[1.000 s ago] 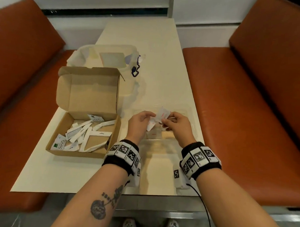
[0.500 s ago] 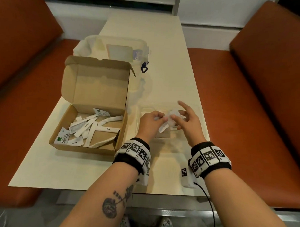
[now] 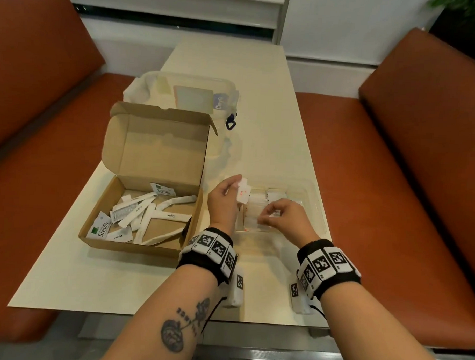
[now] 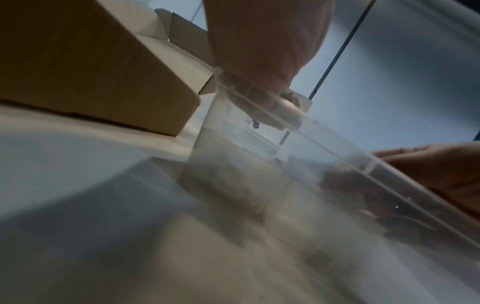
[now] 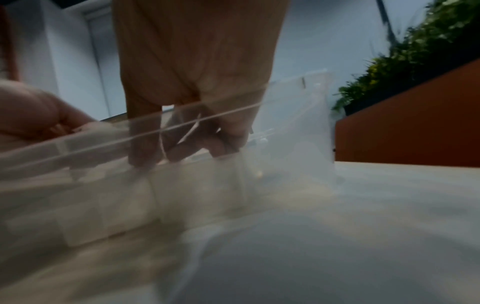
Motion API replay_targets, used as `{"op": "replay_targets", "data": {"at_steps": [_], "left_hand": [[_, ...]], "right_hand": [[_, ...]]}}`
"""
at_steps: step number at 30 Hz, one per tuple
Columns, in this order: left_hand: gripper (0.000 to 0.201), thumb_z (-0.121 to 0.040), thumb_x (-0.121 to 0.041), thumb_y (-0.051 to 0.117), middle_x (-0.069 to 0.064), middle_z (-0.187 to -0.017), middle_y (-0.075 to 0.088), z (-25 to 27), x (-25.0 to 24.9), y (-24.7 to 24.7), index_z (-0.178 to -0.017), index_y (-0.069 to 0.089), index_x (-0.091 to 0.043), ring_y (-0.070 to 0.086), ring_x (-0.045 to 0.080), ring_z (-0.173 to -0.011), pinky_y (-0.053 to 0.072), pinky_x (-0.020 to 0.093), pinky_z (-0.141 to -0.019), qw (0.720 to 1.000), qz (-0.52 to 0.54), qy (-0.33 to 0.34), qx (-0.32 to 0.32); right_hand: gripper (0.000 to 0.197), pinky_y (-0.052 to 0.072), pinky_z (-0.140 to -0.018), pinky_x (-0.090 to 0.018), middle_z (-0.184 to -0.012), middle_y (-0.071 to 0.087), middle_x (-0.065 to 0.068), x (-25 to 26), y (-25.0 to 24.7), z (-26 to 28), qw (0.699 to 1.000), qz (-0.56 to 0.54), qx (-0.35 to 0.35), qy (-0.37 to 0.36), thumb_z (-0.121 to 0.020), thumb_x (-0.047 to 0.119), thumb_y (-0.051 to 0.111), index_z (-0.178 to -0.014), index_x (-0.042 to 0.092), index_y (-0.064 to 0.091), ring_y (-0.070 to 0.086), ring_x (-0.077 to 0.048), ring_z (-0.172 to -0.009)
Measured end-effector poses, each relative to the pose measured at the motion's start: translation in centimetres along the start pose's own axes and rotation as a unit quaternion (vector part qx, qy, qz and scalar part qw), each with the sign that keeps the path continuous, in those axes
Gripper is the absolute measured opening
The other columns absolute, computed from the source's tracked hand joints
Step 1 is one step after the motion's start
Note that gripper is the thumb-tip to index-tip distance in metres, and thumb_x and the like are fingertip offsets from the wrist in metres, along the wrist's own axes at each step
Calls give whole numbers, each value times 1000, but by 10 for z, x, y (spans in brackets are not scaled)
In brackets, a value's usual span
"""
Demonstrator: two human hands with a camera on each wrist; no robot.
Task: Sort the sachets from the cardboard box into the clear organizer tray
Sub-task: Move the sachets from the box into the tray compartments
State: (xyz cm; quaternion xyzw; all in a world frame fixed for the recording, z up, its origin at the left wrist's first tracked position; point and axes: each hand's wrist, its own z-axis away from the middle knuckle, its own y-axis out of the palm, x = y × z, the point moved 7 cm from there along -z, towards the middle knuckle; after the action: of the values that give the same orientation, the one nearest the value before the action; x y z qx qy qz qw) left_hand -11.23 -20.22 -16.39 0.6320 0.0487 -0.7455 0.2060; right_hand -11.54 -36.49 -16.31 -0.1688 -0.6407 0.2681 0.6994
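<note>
An open cardboard box [image 3: 138,211] at the left holds several white sachets [image 3: 146,211], some marked Stevia. To its right stands the clear organizer tray [image 3: 315,206], with sachets stacked upright in its compartments. My left hand [image 3: 237,186] is over the tray's left end and holds a few white sachets with red print [image 3: 244,196]; the left wrist view shows these sachets [image 4: 293,107] under the palm, behind the tray wall [image 4: 337,164]. My right hand [image 3: 267,217] reaches down into the tray and pinches a small sachet [image 3: 276,213], seen as a thin strip [image 5: 191,132] between curled fingers.
A clear lidded plastic container [image 3: 185,97] stands behind the box. Orange bench seats [image 3: 392,185] flank the cream table [image 3: 260,100] on both sides. The table's near edge [image 3: 145,312] runs just below my wrists. A green plant [image 5: 415,51] stands behind the right bench.
My right hand, spread over the tray half a second ago, has dropped into it with fingers curled round a sachet. My left hand keeps its sachets near the tray's left end.
</note>
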Motion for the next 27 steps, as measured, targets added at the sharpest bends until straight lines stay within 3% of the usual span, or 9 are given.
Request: {"op": "replay_targets", "data": {"at_steps": [2,3,6,8,11,20,24,27], "left_hand": [[25,-96,-4,48,7,-102,66,1,-1,1,-102,68,-18,59,9,-75,50,17,-59,1000,-4,1,8],[25,-96,-4,48,8,-105,66,1,-1,2,-104,68,-18,61,11,-79,52,19,-63,1000,-11,3,11],[26,-96,-4,48,11,-116,66,4,-3,2,-109,69,-14,61,26,-108,51,42,-95,999,-42,6,21],[27,-96,-5,48,9,-116,67,5,-2,3,-109,69,-14,59,28,-112,47,47,-99,998,-55,6,23],[27,-96,-5,48,8,-115,67,3,-1,3,-107,70,-17,60,28,-110,48,47,-98,998,-54,3,24],[27,-94,-7,48,2,-108,68,-8,9,5,-101,70,-22,62,21,-98,51,44,-94,997,-72,-18,17],[28,-94,-4,49,3,-102,68,-12,16,7,-97,70,-22,60,16,-85,53,36,-81,998,-58,-28,22],[26,-94,-3,49,-3,-95,66,-15,18,8,-100,70,-18,59,11,-79,51,23,-70,998,-55,-27,27]], "right_hand": [[12,36,-69,-17,-85,55,8,1,2,-2,999,46,-14,-3,-70,21,81,-74,15,71,49,-3,-82],[12,35,-67,-16,-84,52,8,2,3,-2,998,55,-20,-3,-70,22,81,-74,16,72,47,-2,-80],[12,32,-61,-21,-77,49,7,3,8,-2,996,82,-31,-3,-70,26,80,-71,23,69,44,-3,-72],[14,30,-56,-20,-66,50,9,3,10,-2,995,93,-36,-8,-71,24,79,-65,24,66,44,-3,-63],[22,32,-53,-16,-56,53,12,0,11,-3,994,98,-38,-4,-71,19,79,-60,22,60,46,0,-54],[39,29,-50,-16,-57,46,9,-1,17,-12,988,156,-2,14,-68,18,81,-57,20,44,41,-2,-51],[42,30,-49,-16,-55,47,7,-3,19,-15,987,161,5,20,-67,16,81,-56,19,41,43,-4,-50],[42,31,-49,-17,-57,47,6,-4,19,-15,987,160,-1,26,-68,16,80,-56,19,40,43,-6,-50]]}}
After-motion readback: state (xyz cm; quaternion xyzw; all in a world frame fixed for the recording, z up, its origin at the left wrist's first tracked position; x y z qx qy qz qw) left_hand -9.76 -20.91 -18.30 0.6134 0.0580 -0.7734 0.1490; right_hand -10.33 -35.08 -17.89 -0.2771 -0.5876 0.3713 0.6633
